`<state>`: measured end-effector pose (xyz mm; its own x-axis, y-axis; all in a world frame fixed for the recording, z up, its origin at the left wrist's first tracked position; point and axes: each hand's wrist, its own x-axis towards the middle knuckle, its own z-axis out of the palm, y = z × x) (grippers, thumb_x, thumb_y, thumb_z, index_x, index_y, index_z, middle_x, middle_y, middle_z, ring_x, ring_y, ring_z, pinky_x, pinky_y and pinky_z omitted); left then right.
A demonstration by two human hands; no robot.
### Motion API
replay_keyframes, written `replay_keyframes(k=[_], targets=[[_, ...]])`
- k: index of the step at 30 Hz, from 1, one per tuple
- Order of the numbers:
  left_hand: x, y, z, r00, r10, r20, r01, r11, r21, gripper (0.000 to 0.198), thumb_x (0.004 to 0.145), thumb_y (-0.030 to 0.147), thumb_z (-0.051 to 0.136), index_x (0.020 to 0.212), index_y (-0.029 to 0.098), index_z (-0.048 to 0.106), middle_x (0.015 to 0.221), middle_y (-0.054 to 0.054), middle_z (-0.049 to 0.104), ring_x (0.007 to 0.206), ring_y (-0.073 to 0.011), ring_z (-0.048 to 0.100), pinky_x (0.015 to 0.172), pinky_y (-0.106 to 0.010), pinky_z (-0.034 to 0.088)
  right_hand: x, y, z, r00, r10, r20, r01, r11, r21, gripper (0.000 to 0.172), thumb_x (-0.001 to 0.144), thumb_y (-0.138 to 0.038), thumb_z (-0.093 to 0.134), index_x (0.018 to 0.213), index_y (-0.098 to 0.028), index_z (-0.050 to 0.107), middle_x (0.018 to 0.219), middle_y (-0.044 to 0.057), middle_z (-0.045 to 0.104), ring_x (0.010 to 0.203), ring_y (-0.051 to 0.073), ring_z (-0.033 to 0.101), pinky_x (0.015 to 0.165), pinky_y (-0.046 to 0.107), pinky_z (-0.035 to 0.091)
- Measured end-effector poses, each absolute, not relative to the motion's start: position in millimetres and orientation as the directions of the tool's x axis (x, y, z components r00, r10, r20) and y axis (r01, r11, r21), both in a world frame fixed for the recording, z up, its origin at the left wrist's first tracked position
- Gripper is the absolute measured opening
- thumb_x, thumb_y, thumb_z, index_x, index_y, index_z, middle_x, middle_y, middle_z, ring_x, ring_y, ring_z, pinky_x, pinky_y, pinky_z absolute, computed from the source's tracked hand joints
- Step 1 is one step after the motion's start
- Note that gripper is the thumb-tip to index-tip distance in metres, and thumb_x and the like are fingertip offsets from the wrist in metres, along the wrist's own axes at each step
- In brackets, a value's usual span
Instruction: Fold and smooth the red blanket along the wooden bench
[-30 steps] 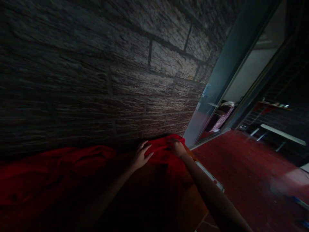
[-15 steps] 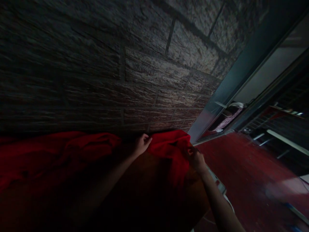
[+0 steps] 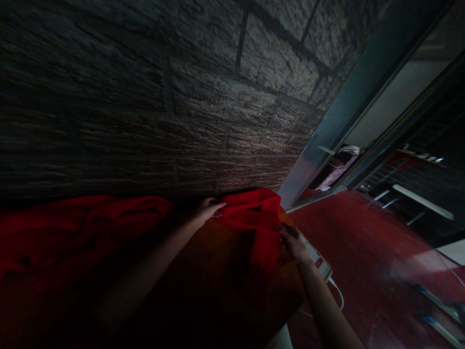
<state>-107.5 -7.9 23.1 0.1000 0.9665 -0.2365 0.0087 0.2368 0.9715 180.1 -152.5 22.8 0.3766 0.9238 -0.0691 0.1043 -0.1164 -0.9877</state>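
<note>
A folded red cloth [image 3: 250,208] lies on the brown wooden tabletop [image 3: 214,252] against the wall, one fringed-looking end hanging toward me. At its left edge is my left hand [image 3: 209,211], fingers stretched toward the cloth and tips touching it. My right hand [image 3: 295,246] rests at the cloth's right side near the table corner; its fingers are apart, with the tips at the fabric. Another rumpled red cloth [image 3: 90,218] spreads along the left of the table. Dim light hides detail around the fingers.
A rough stone-block wall [image 3: 221,97] rises right behind the table. Beside my right forearm, a flat pale device [image 3: 321,264] with a white cable [image 3: 339,291] sits at the table edge. Beyond are a doorway frame [image 3: 308,150], red floor [image 3: 348,232] and a white bench [image 3: 423,201].
My right hand has loosened from the cloth's right side and drawn slightly down, its fingers spreading. My left hand's fingers have straightened at the left edge. The view has shifted slightly.
</note>
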Motion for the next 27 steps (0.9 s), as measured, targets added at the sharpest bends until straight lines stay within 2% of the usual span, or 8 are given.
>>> replay_keyframes(k=[3,6,10,13,16,20,24,27], targets=[[-107,-8,23,0.102,0.973,-0.205,0.023,0.204,0.979,0.039,0.071,0.037,0.082,0.096,0.013,0.064,0.059,0.001,0.065,0.047,-0.012,0.061,0.048,-0.022,0.048,185,-149,21,0.402,0.912,-0.082,0.034,-0.104,-0.994,0.072,0.062,-0.064,0.075,0.113,-0.016,0.062,0.094,0.01,0.072,0.067,0.017,0.064,0.053,0.025,0.048],[-109,-7,21,0.11,0.983,-0.148,0.111,0.136,0.984,0.039,0.07,0.035,0.083,0.098,0.014,0.065,0.058,0.001,0.065,0.048,-0.0133,0.062,0.044,-0.021,0.045,184,-148,19,0.363,0.927,-0.097,0.084,-0.136,-0.987,0.073,0.056,-0.066,0.077,0.107,-0.016,0.063,0.093,0.012,0.073,0.072,0.02,0.067,0.055,0.027,0.051],[-110,-6,19,0.072,0.995,-0.065,0.093,0.058,0.994,0.031,0.074,0.026,0.079,0.098,0.014,0.064,0.058,0.003,0.064,0.044,-0.0113,0.059,0.044,-0.021,0.046,179,-152,19,0.325,0.942,-0.081,0.071,-0.11,-0.991,0.06,0.063,-0.061,0.076,0.105,-0.019,0.064,0.1,0.012,0.073,0.084,0.024,0.07,0.064,0.03,0.056],[-109,-4,17,0.051,0.998,-0.035,0.055,0.032,0.998,0.03,0.074,0.027,0.08,0.097,0.014,0.065,0.065,0.002,0.066,0.044,-0.01,0.058,0.046,-0.022,0.049,177,-153,20,0.342,0.936,-0.082,0.012,-0.091,-0.996,0.064,0.066,-0.057,0.075,0.115,-0.019,0.059,0.103,0.012,0.073,0.087,0.024,0.071,0.067,0.03,0.058],[-109,-4,15,0.012,0.997,-0.072,0.031,0.071,0.997,0.031,0.074,0.029,0.081,0.096,0.014,0.065,0.071,0.001,0.066,0.05,-0.0103,0.061,0.049,-0.022,0.053,176,-154,17,0.304,0.94,-0.156,0.011,-0.167,-0.986,0.072,0.066,-0.056,0.076,0.123,-0.019,0.052,0.104,0.012,0.072,0.081,0.024,0.071,0.058,0.031,0.058],[-110,-5,15,0.03,0.992,-0.12,0.011,0.12,0.993,0.028,0.076,0.024,0.079,0.097,0.014,0.063,0.072,0.001,0.064,0.055,-0.0119,0.064,0.053,-0.025,0.058,175,-158,12,0.291,0.932,-0.216,0.046,-0.239,-0.97,0.072,0.07,-0.056,0.072,0.129,-0.022,0.048,0.095,0.008,0.073,0.065,0.021,0.068,0.048,0.03,0.054],[-110,-6,20,0.185,0.957,-0.222,-0.161,0.252,0.954,0.034,0.077,0.025,0.079,0.103,0.016,0.059,0.077,-0.001,0.066,0.061,-0.0135,0.067,0.063,-0.03,0.062,176,-159,14,0.321,0.932,-0.167,-0.027,-0.167,-0.986,0.07,0.069,-0.056,0.072,0.127,-0.021,0.051,0.091,0.007,0.072,0.064,0.019,0.066,0.047,0.027,0.05],[-108,-9,21,0.336,0.907,-0.253,-0.29,0.356,0.888,0.04,0.078,0.029,0.08,0.108,0.016,0.057,0.096,-0.007,0.069,0.076,-0.017,0.071,0.075,-0.035,0.063,175,-157,17,0.329,0.932,-0.151,-0.083,-0.131,-0.988,0.073,0.068,-0.058,0.073,0.127,-0.021,0.052,0.086,0.005,0.072,0.065,0.019,0.066,0.05,0.026,0.049]])
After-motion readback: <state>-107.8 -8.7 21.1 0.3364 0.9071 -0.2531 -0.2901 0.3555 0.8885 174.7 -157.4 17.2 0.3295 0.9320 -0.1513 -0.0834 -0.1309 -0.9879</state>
